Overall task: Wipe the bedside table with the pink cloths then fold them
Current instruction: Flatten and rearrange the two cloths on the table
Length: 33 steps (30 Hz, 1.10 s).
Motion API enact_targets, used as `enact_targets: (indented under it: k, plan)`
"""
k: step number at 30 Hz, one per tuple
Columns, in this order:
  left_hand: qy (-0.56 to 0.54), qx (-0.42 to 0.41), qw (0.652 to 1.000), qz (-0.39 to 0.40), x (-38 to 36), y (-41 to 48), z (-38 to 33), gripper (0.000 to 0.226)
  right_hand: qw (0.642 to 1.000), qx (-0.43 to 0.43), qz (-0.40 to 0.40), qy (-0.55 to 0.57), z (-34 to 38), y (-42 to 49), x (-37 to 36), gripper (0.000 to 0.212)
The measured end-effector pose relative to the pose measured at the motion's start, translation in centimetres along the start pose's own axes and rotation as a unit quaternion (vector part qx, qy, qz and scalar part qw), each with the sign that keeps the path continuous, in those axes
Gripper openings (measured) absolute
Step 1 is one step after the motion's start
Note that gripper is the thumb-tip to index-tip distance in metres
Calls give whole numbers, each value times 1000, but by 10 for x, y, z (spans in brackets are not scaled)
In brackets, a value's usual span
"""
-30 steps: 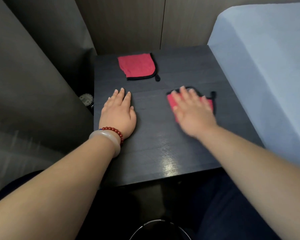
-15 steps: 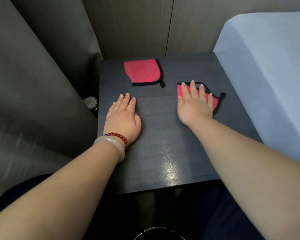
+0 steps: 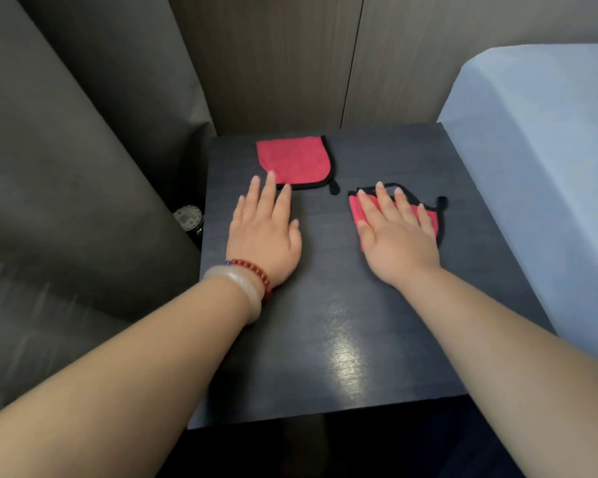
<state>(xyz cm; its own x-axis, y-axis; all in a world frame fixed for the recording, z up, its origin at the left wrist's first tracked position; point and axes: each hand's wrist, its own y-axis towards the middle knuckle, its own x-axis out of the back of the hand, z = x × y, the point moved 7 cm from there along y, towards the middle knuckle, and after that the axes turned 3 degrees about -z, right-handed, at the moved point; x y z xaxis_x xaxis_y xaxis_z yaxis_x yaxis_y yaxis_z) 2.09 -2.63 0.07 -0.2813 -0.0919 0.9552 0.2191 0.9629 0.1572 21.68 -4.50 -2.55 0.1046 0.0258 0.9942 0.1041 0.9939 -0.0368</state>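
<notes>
Grey curtain [image 3: 66,167]: along the left edge of the table [image 3: 325,339]; round dial [image 3: 188,218] at its foot, markings too blurred to read.
Left hand [image 3: 265,229]: flat on the left half, fingers straight, holding nothing.
Folded cloth [image 3: 294,160]: pink, black-trimmed, by the back edge; the left middle fingertip reaches its near edge.
Right hand [image 3: 397,236]: straight fingers press the second cloth [image 3: 356,208] flat, toward the right edge.
Front half: glossy dark top, crossed by both forearms.
Bed [image 3: 532,150]: against the right edge.

Dim, even indoor light, one bright glare patch on the dark counter [image 3: 377,322] below the frame's centre, pale bed [image 3: 539,167] at right the brightest area, soft faint shadows, streaky blur across the grey fabric [image 3: 32,305] at lower left, slight overall softness
</notes>
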Motion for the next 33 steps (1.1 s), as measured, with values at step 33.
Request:
enact_targets:
  k: [33]
  plan:
    - [87,29,995,48,-36,105,27,59,997,-5,64,39,59,119,-4,52]
